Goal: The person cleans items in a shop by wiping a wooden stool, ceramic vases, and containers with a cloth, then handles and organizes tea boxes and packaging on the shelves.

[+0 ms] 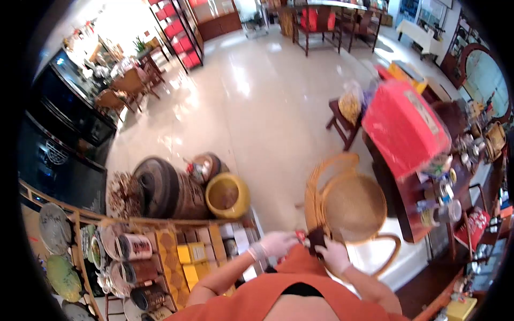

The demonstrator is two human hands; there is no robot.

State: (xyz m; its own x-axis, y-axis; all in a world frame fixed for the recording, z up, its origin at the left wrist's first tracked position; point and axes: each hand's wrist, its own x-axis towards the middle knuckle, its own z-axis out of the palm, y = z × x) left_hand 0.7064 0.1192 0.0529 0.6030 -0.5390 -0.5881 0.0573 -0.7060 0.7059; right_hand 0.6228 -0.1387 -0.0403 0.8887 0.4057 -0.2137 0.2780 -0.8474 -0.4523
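My right hand (336, 257), in a pale thin glove, is closed on a dark brown, flat-looking piece (317, 239) in front of my body. Its exact kind is too blurred to make out. My left hand (274, 245), gloved the same way, reaches in from the left with its fingers together at a small red-and-white item (301, 235). That item touches or nearly touches the brown piece. Both hands are just above my orange clothing, beside the left edge of a rattan chair (353, 208) with a round woven seat.
To the left, a shelf holds jars (134, 247) and yellow boxes (193, 253). Beyond it stand a yellow pot (227, 196) and a large dark barrel-like vessel (160, 184). At right, a dark table (393, 198) bears a big red package (404, 128) and several jars; a small stool (342, 125) stands beside it.
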